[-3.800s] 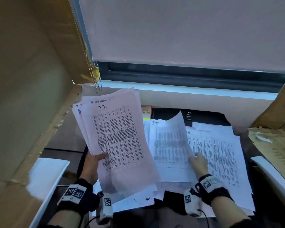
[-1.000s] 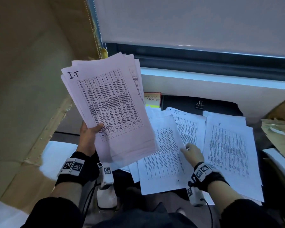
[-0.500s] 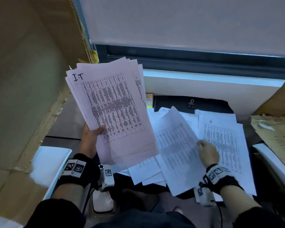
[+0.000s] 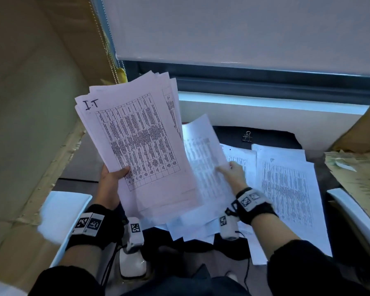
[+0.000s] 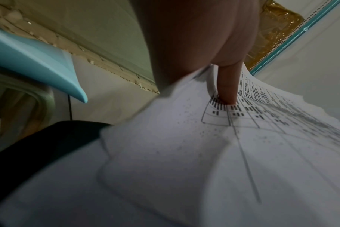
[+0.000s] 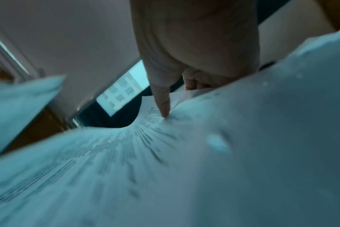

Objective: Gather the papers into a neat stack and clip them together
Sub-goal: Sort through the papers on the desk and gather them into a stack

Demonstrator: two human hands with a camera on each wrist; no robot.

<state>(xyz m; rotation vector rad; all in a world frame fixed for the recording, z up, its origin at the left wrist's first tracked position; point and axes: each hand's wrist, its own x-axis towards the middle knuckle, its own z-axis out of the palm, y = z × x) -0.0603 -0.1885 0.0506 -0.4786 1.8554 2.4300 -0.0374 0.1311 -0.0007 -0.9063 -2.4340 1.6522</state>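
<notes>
My left hand (image 4: 113,178) grips a fanned stack of printed sheets (image 4: 137,142), held up at the left, with the thumb (image 5: 228,86) pressed on the top page marked "I.T". My right hand (image 4: 233,174) pinches the right edge of a single printed sheet (image 4: 203,159), lifted off the desk and tilted toward the stack; the thumb (image 6: 162,104) lies on top of it. More loose sheets (image 4: 286,184) lie spread on the dark desk at the right. A black binder clip (image 4: 247,136) stands at the back of the desk.
Cardboard panels (image 4: 30,103) wall in the left, and another cardboard piece (image 4: 359,174) lies at the right. A window sill (image 4: 265,103) runs behind the desk under a lowered blind. White chair arms (image 4: 60,212) flank my lap.
My right hand has lifted one sheet off the desk and swung it left toward the held stack. The left hand keeps its stack raised, nearly still.
</notes>
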